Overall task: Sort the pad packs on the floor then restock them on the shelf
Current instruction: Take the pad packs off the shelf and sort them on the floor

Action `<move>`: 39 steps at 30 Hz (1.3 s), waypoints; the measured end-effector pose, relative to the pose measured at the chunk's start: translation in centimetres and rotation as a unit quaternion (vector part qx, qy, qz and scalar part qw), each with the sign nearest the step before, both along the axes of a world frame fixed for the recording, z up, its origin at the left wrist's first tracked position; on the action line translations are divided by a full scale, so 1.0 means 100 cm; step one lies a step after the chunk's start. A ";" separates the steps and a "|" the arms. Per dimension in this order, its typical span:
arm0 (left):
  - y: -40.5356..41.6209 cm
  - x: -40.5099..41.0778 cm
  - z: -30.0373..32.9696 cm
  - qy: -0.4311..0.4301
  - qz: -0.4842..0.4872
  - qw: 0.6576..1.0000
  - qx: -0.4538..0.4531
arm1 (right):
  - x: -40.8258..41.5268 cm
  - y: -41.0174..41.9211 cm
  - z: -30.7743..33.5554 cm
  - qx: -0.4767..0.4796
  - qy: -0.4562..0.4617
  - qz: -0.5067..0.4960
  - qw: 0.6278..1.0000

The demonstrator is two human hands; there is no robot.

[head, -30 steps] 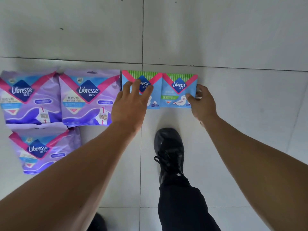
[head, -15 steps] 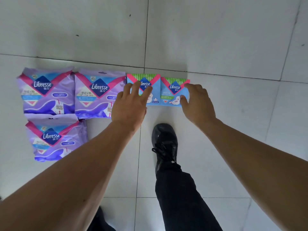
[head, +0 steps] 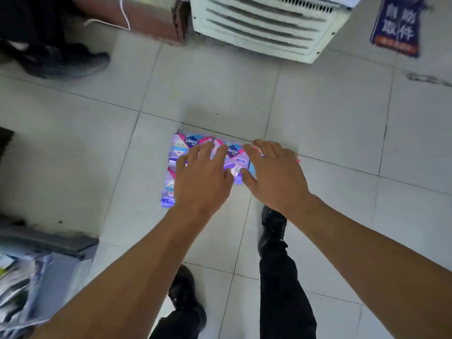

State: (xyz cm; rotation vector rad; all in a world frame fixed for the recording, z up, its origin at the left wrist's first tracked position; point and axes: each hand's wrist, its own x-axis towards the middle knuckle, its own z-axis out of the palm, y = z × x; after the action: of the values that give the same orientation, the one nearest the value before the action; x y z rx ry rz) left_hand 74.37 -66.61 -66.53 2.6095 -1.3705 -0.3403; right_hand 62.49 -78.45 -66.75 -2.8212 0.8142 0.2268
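Lying flat on the white tile floor [head: 330, 113], the purple pad packs [head: 182, 148] sit side by side, just below a grout line. Both hands hang over them with fingers spread and hold nothing. The left hand [head: 203, 178] covers the lower purple pack [head: 168, 189]. The right hand [head: 274, 171] hides the packs beside them. Bare tiles lie all around. A white slatted vent [head: 264, 23] stands at the far edge. Black shoes [head: 272, 225] stand near.

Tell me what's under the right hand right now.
The right hand, fingers spread, hides most of what lies below it. Only a blue edge and pink-green trim of a small blue pack show, beside a purple pack. How many packs it covers cannot be seen.
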 end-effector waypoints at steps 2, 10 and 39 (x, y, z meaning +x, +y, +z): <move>0.046 0.021 0.042 -0.006 0.032 0.999 0.012 | 0.028 0.041 0.040 -0.005 -0.002 0.024 1.000; 0.231 0.081 0.128 -0.067 0.242 0.968 0.018 | 0.138 0.187 0.121 0.000 -0.068 0.219 0.973; 0.710 0.031 0.120 0.026 0.706 0.707 -0.030 | 0.239 0.709 0.113 0.339 0.029 0.385 0.858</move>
State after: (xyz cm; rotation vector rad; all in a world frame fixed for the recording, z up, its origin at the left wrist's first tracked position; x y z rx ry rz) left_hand 77.51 4.36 -54.55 2.6524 0.8245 -0.0788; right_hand 86.36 -7.60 -55.45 -2.2796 -0.3945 0.5762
